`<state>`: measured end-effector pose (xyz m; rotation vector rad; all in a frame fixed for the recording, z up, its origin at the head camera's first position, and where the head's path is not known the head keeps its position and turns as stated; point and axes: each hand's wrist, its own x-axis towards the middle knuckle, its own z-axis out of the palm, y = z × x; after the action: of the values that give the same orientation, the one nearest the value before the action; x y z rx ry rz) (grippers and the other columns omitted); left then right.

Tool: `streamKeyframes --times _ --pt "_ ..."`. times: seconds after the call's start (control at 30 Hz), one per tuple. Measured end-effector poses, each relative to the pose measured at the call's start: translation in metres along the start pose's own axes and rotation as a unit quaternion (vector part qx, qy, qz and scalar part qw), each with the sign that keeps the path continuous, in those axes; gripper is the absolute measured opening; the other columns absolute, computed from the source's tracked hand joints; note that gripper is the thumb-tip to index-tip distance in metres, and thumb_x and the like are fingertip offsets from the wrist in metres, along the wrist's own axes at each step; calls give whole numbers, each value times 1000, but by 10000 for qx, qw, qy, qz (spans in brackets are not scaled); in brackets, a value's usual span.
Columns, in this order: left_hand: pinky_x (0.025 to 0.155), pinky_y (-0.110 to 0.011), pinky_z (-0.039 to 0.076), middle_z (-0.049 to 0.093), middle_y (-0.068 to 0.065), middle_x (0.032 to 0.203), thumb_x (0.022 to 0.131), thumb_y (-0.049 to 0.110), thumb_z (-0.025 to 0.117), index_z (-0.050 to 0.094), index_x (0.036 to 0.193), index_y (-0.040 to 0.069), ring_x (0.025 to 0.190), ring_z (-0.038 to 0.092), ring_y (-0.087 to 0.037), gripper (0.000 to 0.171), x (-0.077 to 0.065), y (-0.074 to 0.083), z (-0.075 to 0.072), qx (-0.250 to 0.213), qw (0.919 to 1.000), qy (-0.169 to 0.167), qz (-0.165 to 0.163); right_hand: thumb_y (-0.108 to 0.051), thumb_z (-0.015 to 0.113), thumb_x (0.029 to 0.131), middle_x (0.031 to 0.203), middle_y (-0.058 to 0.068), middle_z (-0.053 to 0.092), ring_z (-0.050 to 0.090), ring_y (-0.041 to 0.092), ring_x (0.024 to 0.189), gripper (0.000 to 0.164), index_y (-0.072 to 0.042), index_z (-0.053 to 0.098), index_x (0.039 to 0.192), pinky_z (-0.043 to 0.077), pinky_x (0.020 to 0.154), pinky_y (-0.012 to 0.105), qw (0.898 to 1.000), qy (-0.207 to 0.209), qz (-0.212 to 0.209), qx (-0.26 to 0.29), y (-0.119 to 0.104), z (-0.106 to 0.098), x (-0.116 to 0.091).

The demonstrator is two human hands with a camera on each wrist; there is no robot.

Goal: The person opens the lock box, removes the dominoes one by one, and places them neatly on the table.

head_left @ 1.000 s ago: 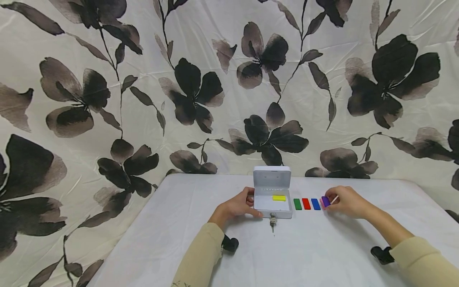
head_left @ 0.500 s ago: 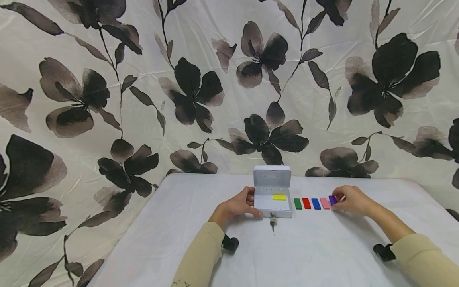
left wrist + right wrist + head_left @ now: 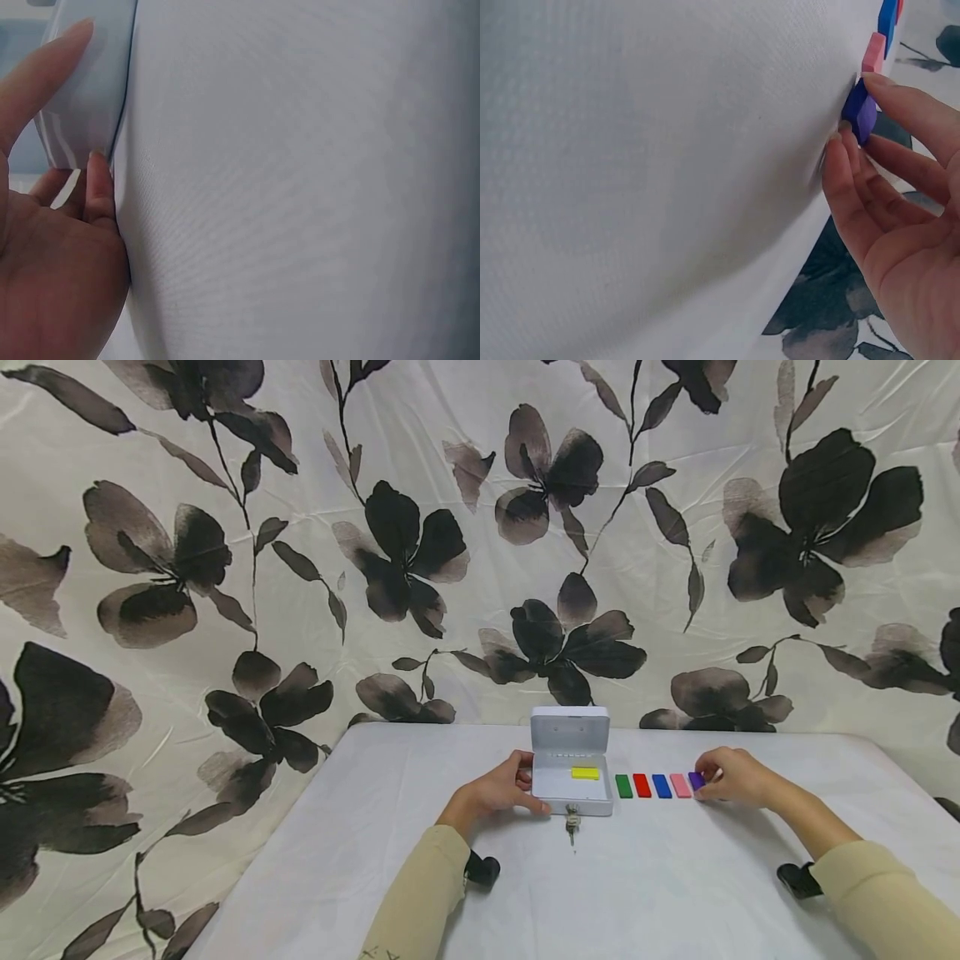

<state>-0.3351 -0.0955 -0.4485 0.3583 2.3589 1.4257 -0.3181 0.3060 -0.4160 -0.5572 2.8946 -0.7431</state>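
A small white lidded metal cash box (image 3: 573, 806) stands with its lid raised on the table, a yellow block (image 3: 585, 773) inside. My left hand (image 3: 491, 792) holds the box's left side; in the left wrist view the thumb (image 3: 71, 45) lies along the front wall and the fingers bend against the side. At the right end of a row of flat blocks, my right hand (image 3: 738, 777) pinches a purple block (image 3: 861, 112) between thumb and fingers. That block lies beside the pink block (image 3: 680, 786). Further left in the row are blue (image 3: 662, 787), red (image 3: 642, 786) and green (image 3: 624, 787) blocks.
Keys (image 3: 572, 827) hang from the lock at the box's front. White cloth covers the table (image 3: 600, 893). Behind its far edge hangs a floral-printed curtain (image 3: 480, 568).
My right hand has moved slightly right with the purple block, from over the pink block to its right side. Since half a second ago it has barely moved. The left hand stays on the box.
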Motion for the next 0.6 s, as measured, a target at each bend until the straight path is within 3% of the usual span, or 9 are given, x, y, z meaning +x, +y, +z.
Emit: streamKeyframes --times 0.6 --pt "103 -41 41 50 -9 121 76 9 91 37 147 9 112 48 -24 89 1 0 0 -32 10000 21 -88 -11 82 85 91 10 61 55 25 85 36 11 66 108 48 72 36 9998 -108 148 112 3 0 1"
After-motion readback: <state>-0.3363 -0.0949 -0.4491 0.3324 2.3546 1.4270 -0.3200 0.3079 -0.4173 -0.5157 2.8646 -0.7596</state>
